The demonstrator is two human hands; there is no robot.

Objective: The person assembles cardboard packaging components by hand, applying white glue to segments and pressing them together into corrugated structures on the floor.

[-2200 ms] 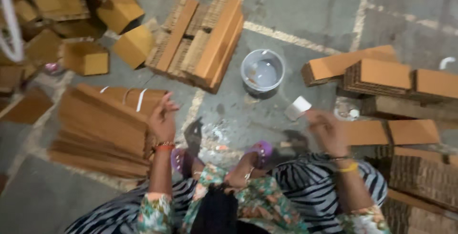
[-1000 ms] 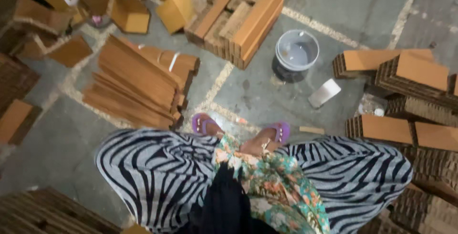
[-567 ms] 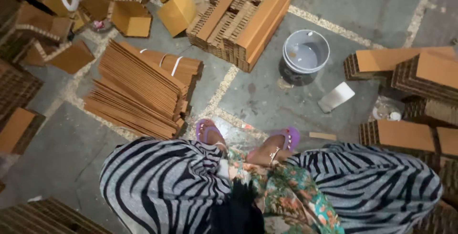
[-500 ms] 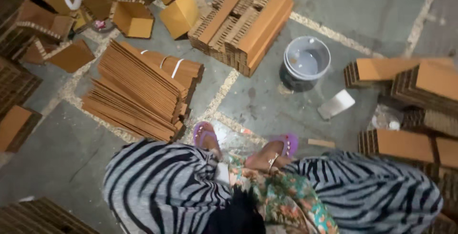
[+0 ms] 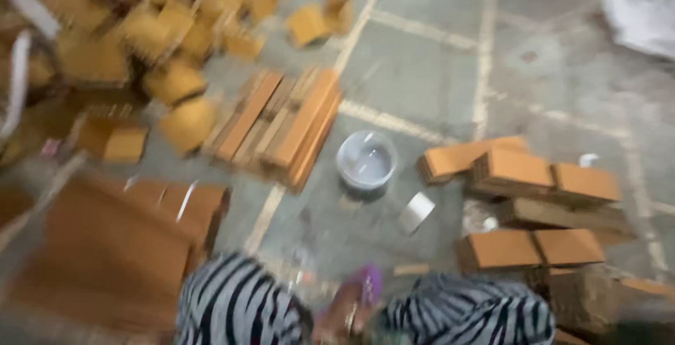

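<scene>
Neither of my hands shows in the blurred head view. My knees in zebra-striped cloth (image 5: 235, 306) fill the bottom edge, with a foot in a purple sandal (image 5: 358, 296) between them. A large stack of flat brown cardboard sheets (image 5: 105, 250) lies at the lower left. A small white block (image 5: 416, 211) lies on the grey floor in front of me, next to a grey bucket (image 5: 366, 160).
Bundles of flat cardboard (image 5: 281, 124) lie beyond the bucket. More bundled stacks (image 5: 520, 173) sit at the right. A heap of folded small cardboard boxes (image 5: 151, 57) fills the upper left. White lines cross the concrete floor (image 5: 450, 57).
The view has swung upward and blurred, so more floor and far boxes show. My hands, seen reaching forward two seconds ago, have stayed out of view since.
</scene>
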